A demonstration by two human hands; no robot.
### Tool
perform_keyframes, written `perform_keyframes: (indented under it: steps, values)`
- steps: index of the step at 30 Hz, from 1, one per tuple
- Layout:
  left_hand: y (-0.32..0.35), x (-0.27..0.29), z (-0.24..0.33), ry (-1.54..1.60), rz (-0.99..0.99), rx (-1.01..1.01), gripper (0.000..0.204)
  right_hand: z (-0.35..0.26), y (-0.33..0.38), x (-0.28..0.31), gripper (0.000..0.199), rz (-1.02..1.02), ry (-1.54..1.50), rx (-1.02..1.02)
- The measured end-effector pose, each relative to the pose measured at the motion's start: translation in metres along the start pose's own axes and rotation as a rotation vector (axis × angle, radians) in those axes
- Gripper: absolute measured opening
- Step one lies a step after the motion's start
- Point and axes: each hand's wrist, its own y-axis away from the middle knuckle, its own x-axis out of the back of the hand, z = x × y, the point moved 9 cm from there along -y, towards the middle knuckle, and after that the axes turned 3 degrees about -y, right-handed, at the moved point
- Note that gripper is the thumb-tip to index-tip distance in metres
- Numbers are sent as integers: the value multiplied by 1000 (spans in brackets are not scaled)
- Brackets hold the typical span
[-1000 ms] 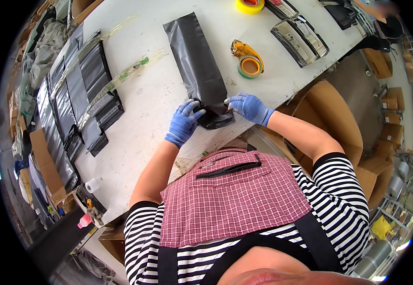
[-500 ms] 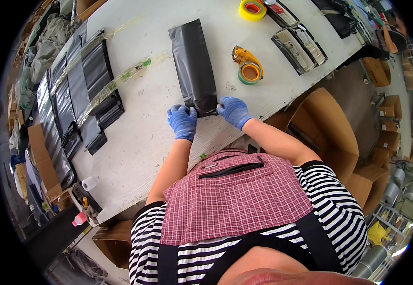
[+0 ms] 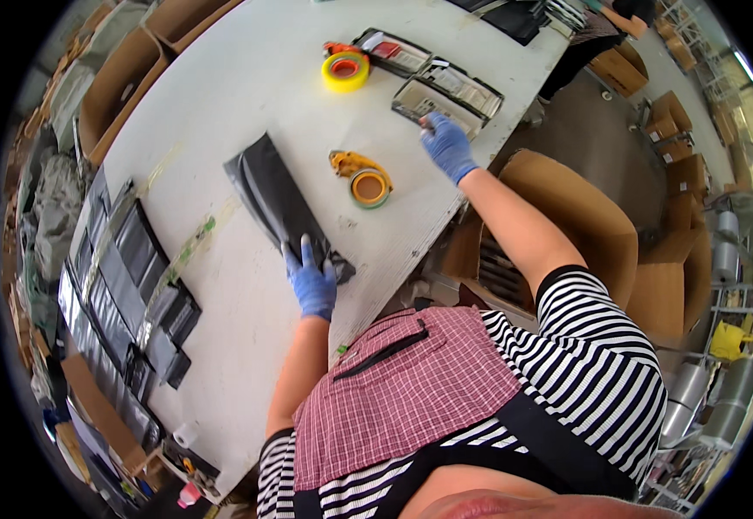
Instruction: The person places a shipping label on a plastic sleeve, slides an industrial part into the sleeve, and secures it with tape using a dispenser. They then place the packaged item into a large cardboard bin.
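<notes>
A long, flat black plastic mailing bag (image 3: 277, 186) lies slanted on the white table, its near end crumpled. My left hand (image 3: 314, 287), in a blue glove, rests on that near end with its fingers spread. Farther off to the right, my right hand (image 3: 448, 149), also gloved in blue, reaches to the edge of a black tray (image 3: 400, 102) holding pale paper slips. Its fingers are bent together there, and what they pinch, if anything, is too small to make out. Between the hands sits a yellow tape dispenser (image 3: 358, 163) with its roll.
A yellow tape roll (image 3: 344, 73) lies by the trays. Stacked black bags (image 3: 138, 285) are taped down on the left of the white table (image 3: 229, 346). Open cardboard boxes (image 3: 567, 199) stand off the right edge. Another person (image 3: 597, 26) is at the far right.
My right hand has left the bag and moved right and away to the tray. My left hand has opened out on the bag, which now lies more slanted. The whole view has shifted.
</notes>
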Motion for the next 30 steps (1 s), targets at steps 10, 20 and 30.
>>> perform_keyframes:
  steps: [10, 20, 30]
  values:
    - [24, -6, 7, -49, -25, 93, 75, 145, -54, -35, 35, -711, 616, -237]
    - [18, -6, 20, -45, -49, 90, 74, 165, -61, -44, 17, -741, 486, -256]
    - [21, -8, 20, -90, -64, 126, 75, 151, -61, -39, 24, -847, 483, -239]
